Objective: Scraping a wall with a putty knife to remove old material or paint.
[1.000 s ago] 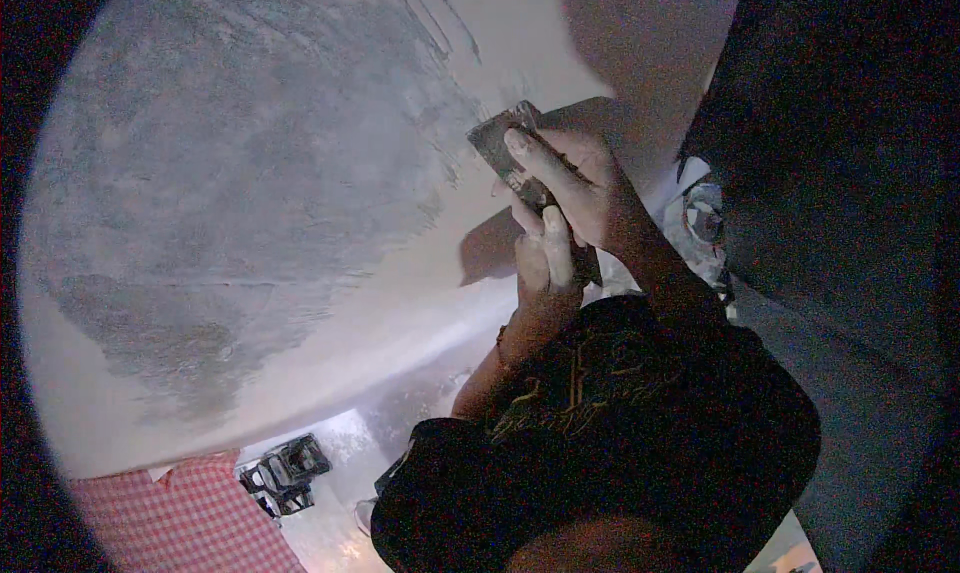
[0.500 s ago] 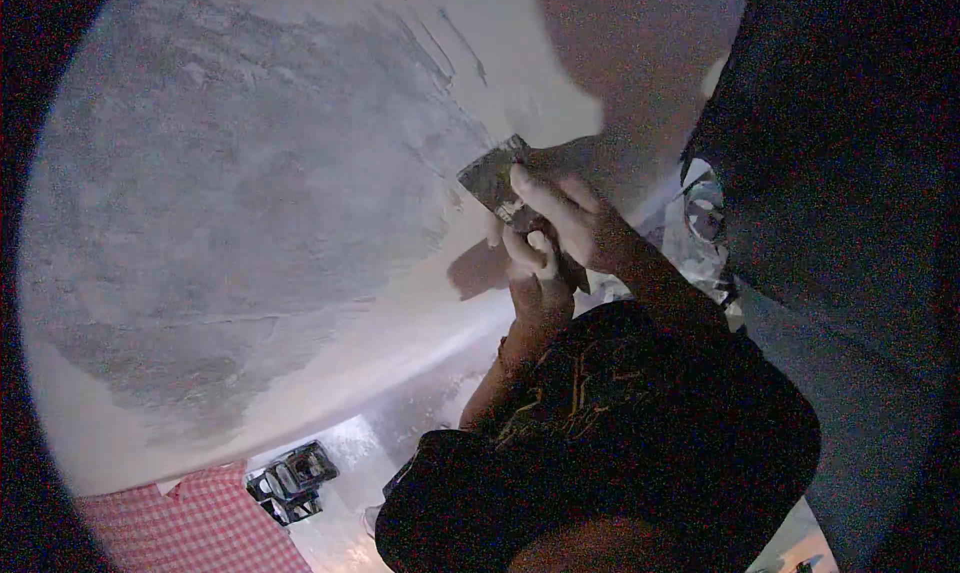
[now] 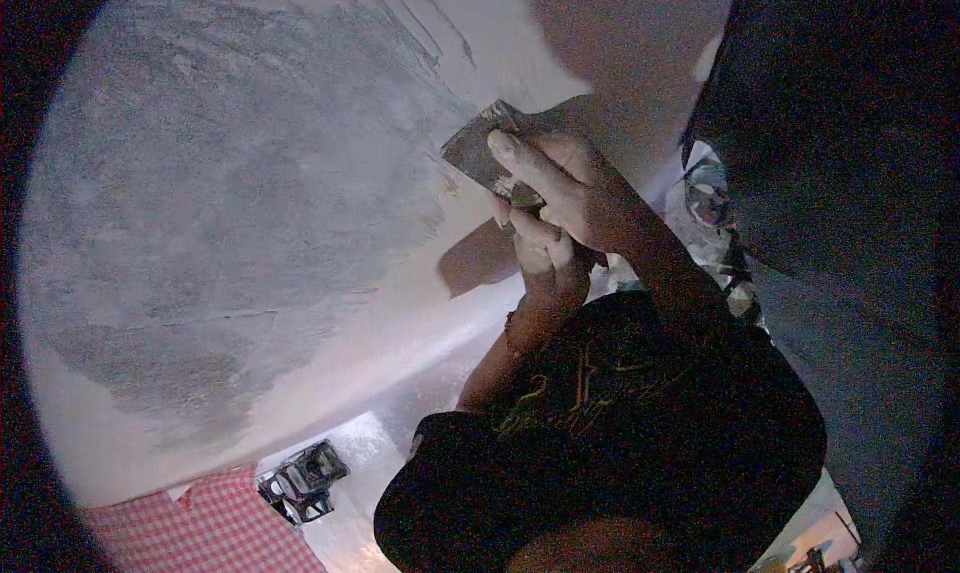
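Both my hands are on a putty knife (image 3: pixel 474 155) with a dark, broad blade smeared with pale residue. My right hand (image 3: pixel 570 188) grips it from the right, its thumb lying along the blade face. Just below, my left hand (image 3: pixel 548 258) curls its fingers round the lower end, where the handle is mostly hidden. The blade's outer edge lies at or very near the wall (image 3: pixel 400 303), beside the edge of a large grey plastered patch (image 3: pixel 250 173); I cannot tell whether it touches.
A pink checked cloth (image 3: pixel 210 523) lies at the lower left. Next to it on the pale floor stands a black framed object (image 3: pixel 303 481). Crumpled sheeting (image 3: pixel 708 198) runs along the right, beside a large dark surface (image 3: pixel 840 173).
Both hands and the putty knife have shifted slightly up and to the left along the wall. My left fingers have closed in nearer beneath the right hand.
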Available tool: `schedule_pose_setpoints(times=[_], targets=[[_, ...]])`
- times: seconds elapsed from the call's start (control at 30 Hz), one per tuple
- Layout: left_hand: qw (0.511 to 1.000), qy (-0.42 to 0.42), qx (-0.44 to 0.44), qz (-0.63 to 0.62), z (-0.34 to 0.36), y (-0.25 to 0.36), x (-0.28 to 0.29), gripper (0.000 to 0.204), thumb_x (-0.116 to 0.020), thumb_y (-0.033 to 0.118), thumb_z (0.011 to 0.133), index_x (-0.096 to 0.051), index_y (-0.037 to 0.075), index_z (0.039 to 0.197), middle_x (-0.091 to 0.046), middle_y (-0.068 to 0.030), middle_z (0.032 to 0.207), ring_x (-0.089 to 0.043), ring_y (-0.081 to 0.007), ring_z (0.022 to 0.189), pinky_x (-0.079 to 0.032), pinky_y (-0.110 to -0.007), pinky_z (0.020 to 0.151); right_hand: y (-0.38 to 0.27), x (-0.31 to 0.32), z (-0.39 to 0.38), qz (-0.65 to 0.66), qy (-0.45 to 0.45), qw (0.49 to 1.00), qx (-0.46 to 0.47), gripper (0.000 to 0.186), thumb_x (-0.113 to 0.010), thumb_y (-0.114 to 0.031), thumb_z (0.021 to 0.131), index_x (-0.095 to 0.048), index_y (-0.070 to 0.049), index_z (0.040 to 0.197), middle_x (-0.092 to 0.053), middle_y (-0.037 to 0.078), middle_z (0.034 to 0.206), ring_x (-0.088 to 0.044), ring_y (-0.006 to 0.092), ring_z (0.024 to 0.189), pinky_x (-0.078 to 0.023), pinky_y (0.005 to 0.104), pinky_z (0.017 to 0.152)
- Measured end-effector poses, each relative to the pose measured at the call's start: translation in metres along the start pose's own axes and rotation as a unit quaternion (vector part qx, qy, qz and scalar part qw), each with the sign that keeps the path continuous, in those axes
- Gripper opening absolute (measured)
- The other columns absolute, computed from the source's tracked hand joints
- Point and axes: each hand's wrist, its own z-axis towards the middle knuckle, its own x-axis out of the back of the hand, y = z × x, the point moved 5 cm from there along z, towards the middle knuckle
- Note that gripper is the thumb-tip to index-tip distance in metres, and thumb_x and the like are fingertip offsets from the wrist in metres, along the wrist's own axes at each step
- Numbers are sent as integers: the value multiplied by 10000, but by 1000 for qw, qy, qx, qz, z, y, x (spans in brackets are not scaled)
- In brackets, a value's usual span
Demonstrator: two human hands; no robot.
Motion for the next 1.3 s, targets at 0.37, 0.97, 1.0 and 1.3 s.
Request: schedule_pose_setpoints(times=[0.37,0.97,1.0,1.3], targets=[[998,-56,-10,-35,-6,0,-3,547,-480,480,980,-466,-41,1145,-636,-121,795,-646,-197,660,-492,-303,525,-3,7,3,-40,-19,999,2,421,-469,-404,1016,-561,-22,863,-570,51,648,-453,91,418,-350,233,402],[903,-24,-276,329,6,23,-5,346,-683,234,848,-539,-34,1012,-637,-143,777,-653,-294,675,-495,-384,549,-22,-5,10,-49,-20,997,53,354,-492,-349,1013,-588,-34,882,-567,23,664,-489,85,480,-395,254,446],[923,-20,-197,331,9,12,-2,340,-712,176,791,-542,-25,1007,-631,-151,765,-641,-320,664,-483,-402,548,-23,-4,11,-51,-9,996,68,363,-498,-354,1009,-593,-29,877,-578,22,682,-526,90,530,-427,255,490],[999,-16,27,32,8,-10,4,338,-639,254,853,-544,-46,977,-627,-164,793,-642,-276,646,-501,-413,554,-28,-4,10,-75,-43,996,22,468,-496,-425,996,-621,-31,776,-594,26,634,-561,96,569,-441,250,539]])
